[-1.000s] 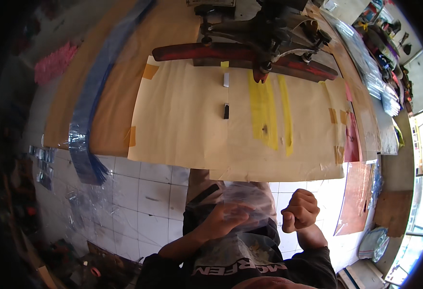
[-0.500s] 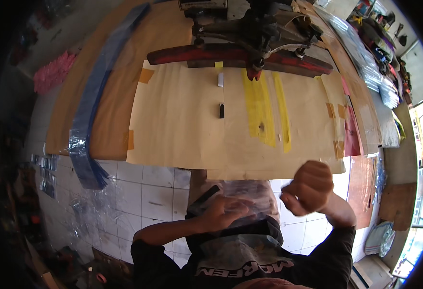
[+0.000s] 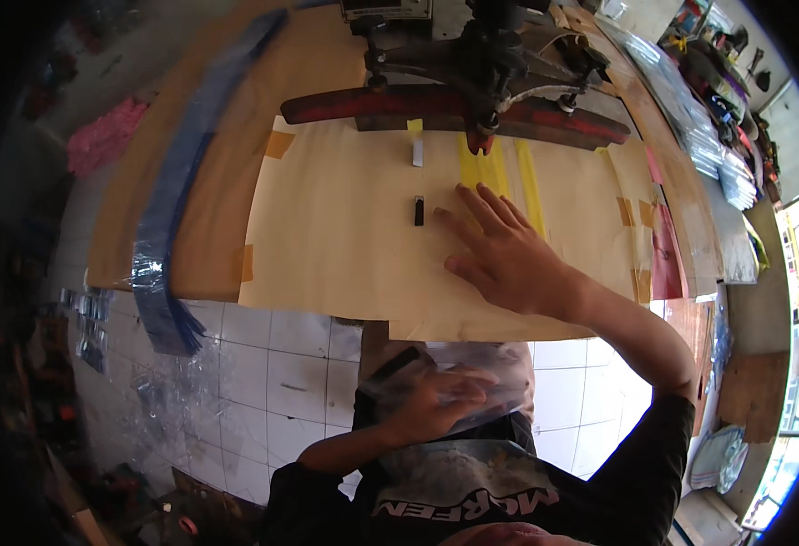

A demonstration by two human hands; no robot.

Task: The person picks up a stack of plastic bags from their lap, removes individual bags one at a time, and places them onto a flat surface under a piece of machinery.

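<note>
My right hand is over the tan paper sheet on the table, palm down with fingers spread. Its fingertips reach the broad yellow tape strip; I cannot tell whether they press on it. Just left of the index finger lies a small black piece, with a small white piece farther back. In front of my lap, my left hand is closed on a clear plastic sheet, partly blurred. A dark strip shows by the plastic.
A red bar under a dark metal machine frame spans the table's far side. A long bundle of blue plastic hangs over the left front edge. Pink material lies far left, clear plastic packs far right.
My right hand has moved forward and left from beyond the table's front edge onto the paper, its curled fingers now spread. My left hand has shifted slightly right with the plastic.
</note>
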